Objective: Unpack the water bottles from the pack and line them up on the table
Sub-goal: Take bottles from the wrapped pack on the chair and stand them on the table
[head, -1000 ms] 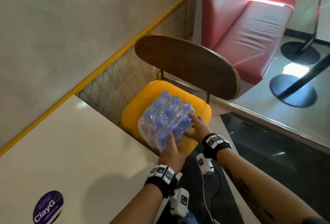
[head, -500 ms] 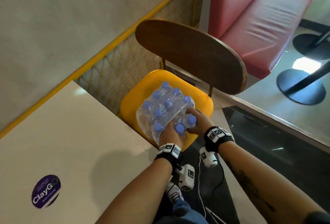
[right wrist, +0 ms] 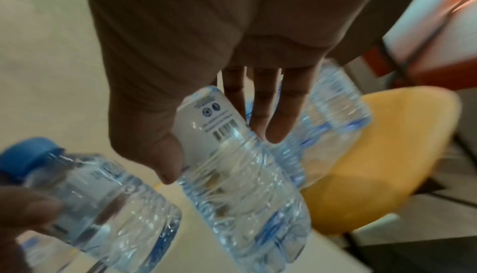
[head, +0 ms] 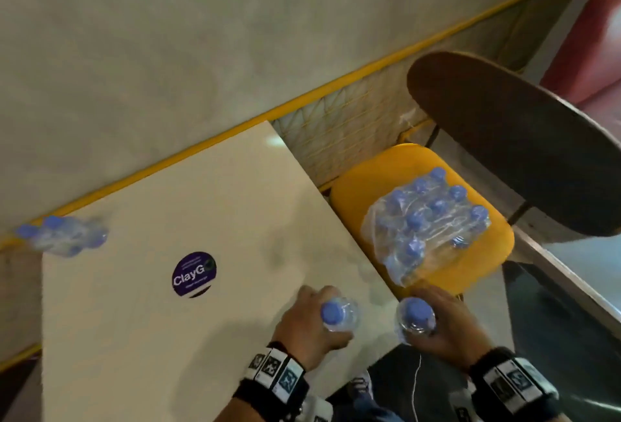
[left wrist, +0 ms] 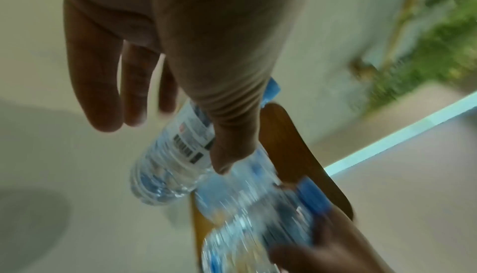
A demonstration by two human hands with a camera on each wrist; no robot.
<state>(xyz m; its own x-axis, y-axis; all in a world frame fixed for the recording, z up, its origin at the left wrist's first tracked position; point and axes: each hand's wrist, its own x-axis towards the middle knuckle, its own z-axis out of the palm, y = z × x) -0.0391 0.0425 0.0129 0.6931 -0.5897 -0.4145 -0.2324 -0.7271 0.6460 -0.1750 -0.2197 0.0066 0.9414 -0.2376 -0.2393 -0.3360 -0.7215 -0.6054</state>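
Note:
A shrink-wrapped pack of blue-capped water bottles lies on the yellow chair seat, its wrap torn at the near end. My left hand grips one clear bottle upright over the white table's near right edge; the left wrist view shows the thumb and fingers round this bottle. My right hand grips a second bottle just off the table, between table and chair. In the right wrist view that bottle is in the hand, with the pack behind.
A small group of bottles stands at the table's far left corner by the wall. A purple round sticker marks the table's middle. The chair's brown backrest rises to the right, and a red bench beyond it.
Both hands have come away from the pack, each with one bottle, and moved back toward the table's near edge. The view has swung left, so the bottles at the far corner now show.

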